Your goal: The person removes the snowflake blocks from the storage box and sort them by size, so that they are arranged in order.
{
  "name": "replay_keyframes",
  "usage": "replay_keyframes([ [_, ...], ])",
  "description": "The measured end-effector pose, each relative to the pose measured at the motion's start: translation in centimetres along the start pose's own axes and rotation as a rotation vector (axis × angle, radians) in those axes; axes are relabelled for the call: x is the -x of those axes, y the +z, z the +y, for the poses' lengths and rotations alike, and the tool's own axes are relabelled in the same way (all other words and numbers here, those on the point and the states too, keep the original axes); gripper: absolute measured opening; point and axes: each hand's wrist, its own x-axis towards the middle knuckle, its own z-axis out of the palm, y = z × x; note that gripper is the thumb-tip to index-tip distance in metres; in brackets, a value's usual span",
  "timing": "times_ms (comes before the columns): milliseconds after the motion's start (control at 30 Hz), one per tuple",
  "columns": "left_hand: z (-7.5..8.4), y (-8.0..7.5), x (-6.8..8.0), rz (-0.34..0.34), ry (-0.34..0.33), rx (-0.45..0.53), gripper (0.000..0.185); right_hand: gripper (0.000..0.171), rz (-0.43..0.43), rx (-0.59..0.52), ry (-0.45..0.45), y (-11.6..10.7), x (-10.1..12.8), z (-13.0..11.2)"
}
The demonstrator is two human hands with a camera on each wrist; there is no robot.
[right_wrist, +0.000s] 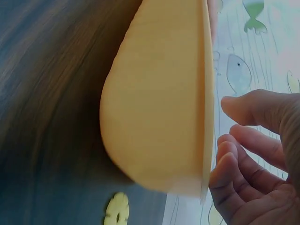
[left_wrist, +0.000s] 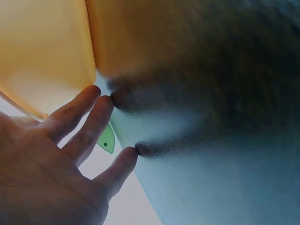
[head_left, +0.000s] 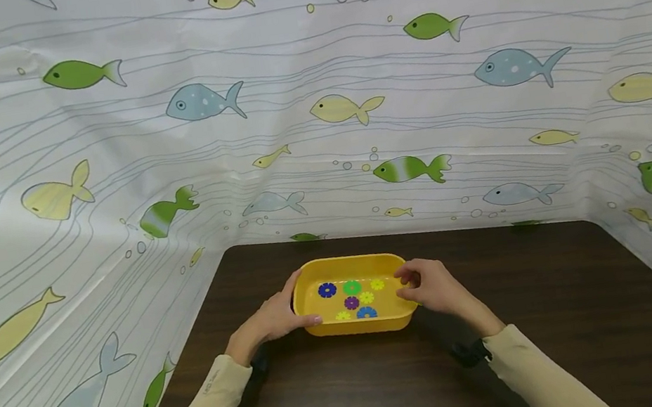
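Observation:
A yellow plastic basin (head_left: 361, 327) sits on the dark table with several flower-shaped notched discs inside, among them a dark blue disc (head_left: 327, 290), a green disc (head_left: 352, 287), a purple disc (head_left: 351, 303) and a light blue disc (head_left: 366, 312). My left hand (head_left: 279, 314) holds the basin's left end, thumb over the near rim; its fingertips touch the table in the left wrist view. Above the right rim hovers my right hand (head_left: 435, 286), fingers loosely bent, thumb apart, nothing visible between them. A yellow notched disc (right_wrist: 117, 208) lies outside the basin in the right wrist view.
Dark wood-grain table (head_left: 356, 391) extends around the basin. A white fish-print sheet (head_left: 301, 129) rises behind the table and along both sides. A dark band (head_left: 471, 353) shows at the right wrist.

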Motion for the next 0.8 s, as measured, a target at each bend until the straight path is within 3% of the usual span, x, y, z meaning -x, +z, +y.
replay_keyframes([
  [433, 0.1, 0.0, 0.0, 0.001, -0.007, -0.021, 0.113, 0.028, -0.237, 0.159, -0.114, 3.2, -3.0, -1.8],
  [800, -0.1, 0.0, 0.0, -0.003, -0.021, -0.012, 0.114, 0.023, -0.31, 0.249, -0.171, 5.0, -4.3, -2.1],
])
